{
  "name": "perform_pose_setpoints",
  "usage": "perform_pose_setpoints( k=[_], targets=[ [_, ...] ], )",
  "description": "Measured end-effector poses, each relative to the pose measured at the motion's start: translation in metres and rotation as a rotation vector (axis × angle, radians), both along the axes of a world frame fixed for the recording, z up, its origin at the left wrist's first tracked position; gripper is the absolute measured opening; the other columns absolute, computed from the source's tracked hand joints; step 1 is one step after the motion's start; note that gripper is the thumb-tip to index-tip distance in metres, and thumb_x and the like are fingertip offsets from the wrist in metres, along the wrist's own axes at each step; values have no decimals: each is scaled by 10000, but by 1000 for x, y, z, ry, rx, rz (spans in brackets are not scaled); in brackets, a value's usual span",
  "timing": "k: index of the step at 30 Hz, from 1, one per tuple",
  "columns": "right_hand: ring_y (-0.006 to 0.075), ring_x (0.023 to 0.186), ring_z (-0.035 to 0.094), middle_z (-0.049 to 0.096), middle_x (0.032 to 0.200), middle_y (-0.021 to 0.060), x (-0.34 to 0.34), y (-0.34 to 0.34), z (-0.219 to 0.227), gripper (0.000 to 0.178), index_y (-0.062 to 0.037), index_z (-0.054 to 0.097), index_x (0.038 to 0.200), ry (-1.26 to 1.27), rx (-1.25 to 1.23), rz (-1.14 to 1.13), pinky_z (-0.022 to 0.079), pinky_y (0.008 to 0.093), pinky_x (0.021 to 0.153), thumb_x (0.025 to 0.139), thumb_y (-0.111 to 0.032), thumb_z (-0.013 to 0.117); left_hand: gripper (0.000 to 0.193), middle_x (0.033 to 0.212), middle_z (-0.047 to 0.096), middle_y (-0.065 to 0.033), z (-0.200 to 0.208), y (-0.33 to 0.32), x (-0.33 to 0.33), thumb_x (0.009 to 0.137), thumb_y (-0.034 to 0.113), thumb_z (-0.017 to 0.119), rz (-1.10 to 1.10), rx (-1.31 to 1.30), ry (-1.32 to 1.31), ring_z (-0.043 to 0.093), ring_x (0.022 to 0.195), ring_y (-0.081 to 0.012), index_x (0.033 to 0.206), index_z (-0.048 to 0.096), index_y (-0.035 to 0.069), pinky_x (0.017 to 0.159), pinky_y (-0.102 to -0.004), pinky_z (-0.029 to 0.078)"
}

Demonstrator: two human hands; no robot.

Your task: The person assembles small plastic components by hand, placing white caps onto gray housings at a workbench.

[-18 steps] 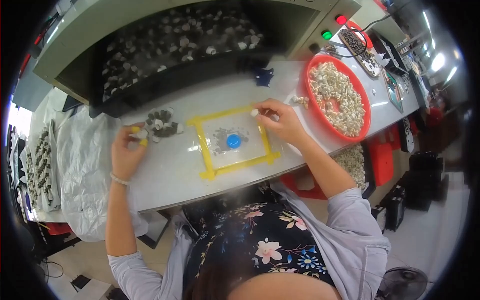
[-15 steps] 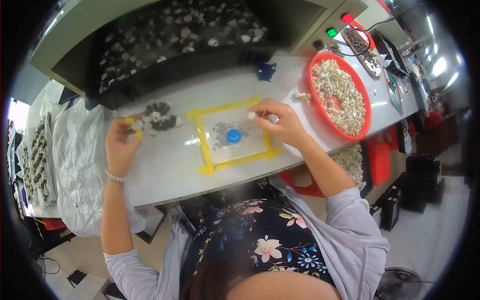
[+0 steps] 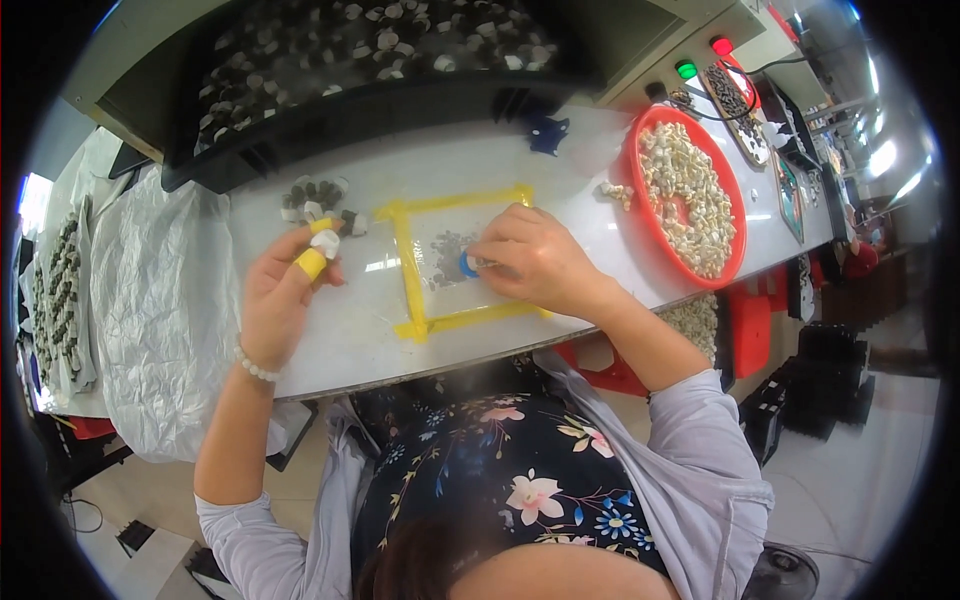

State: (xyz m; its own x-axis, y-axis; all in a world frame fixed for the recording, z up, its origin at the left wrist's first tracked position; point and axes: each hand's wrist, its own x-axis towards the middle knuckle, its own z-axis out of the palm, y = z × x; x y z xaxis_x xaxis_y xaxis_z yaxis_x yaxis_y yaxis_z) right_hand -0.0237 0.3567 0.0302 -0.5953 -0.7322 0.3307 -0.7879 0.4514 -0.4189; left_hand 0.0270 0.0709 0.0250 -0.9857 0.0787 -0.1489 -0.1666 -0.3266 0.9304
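Observation:
My left hand, with yellow finger covers on the thumb and a finger, pinches a small white piece above the white table. Just beyond it lies a cluster of dark and white pieces. My right hand reaches over a rectangle marked with yellow tape. Its closed fingertips are at a round blue cap, with a bit of a small white piece showing at them. Fingers hide most of the cap. Grey specks lie inside the taped rectangle.
A red basin of cream-coloured pieces stands at the right, a few more pieces beside it. Behind the table, a machine holds a dark tray of dark and white pieces. Crumpled plastic sheeting covers the left side.
My right hand has moved down and left, its fingertips now at the blue cap. My left hand has moved right, away from the cluster, with a white piece pinched in it.

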Motion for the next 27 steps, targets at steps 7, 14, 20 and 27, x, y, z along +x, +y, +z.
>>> perform_pose_setpoints(
  k=[7, 14, 20, 27],
  targets=[
    [245, 758, 528, 549, 778, 70, -2, -7, -1, 226, -45, 638, 847, 39, 30, 28, 453, 339, 673, 624, -29, 665, 230, 961, 599, -109, -2, 26, 11, 857, 11, 520, 16, 155, -139, 591, 805, -165, 1082, 543, -31, 723, -285, 491],
    [258, 778, 522, 553, 799, 84, -3, -8, 1, 204, -24, 642, 873, -32, 28, 43, 454, 336, 679, 669, -32, 654, 279, 987, 625, -137, -18, 39, 12, 841, 37, 581, -121, 241, -282, 622, 814, -175, 1108, 526, -25, 761, -299, 521],
    [245, 787, 509, 541, 792, 72, -1, -10, -1, 170, -26, 648, 839, -114, -1, -7, 444, 326, 692, 671, -53, 650, 273, 988, 623, -152, -28, 36, 7, 839, 37, 584, -145, 297, -220, 628, 813, -188, 1098, 521, -21, 767, -308, 525],
    [242, 784, 507, 539, 789, 72, 1, -12, 2, 171, -24, 649, 839, -89, 52, -14, 443, 324, 692, 669, -41, 647, 241, 985, 623, -165, -26, 38, 6, 833, 20, 583, -147, 315, -246, 629, 826, -204, 1063, 522, -18, 768, -311, 525]
  ],
)
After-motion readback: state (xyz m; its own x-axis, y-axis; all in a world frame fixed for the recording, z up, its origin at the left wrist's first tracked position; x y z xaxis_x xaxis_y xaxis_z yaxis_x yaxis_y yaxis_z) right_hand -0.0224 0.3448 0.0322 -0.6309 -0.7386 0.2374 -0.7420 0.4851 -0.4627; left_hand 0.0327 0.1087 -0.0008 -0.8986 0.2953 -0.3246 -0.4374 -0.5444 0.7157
